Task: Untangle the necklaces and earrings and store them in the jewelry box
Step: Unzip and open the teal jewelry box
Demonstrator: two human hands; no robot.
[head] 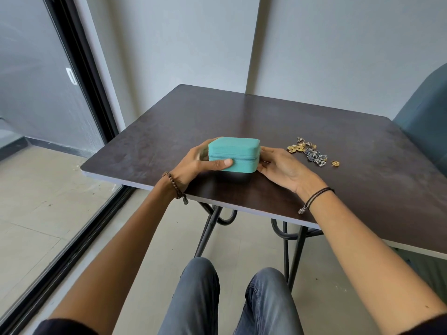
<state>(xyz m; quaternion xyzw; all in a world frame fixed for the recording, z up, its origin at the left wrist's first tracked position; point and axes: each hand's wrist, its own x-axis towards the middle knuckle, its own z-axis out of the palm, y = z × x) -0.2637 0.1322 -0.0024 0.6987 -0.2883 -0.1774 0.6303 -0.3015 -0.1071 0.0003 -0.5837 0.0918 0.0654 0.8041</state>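
A dark brown desk [266, 117] on black metal legs stands against a grey wall [314, 44], with a glass door [36, 81] and tiled floor [36, 201] to the left. The teal jewelry box [235, 148] sits zipped shut near the front edge, the left hand [196, 165] gripping its left side, thumb across the front, and the right hand [280, 168] cupping its right side. The jewelry heap [312, 154] lies just beyond the right hand.

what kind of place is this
Likely a plain room in a home: a small dark table with metal legs against a bare wall, a sliding glass door on the left, a tiled floor. The left hand and right hand hold a teal jewelry box.
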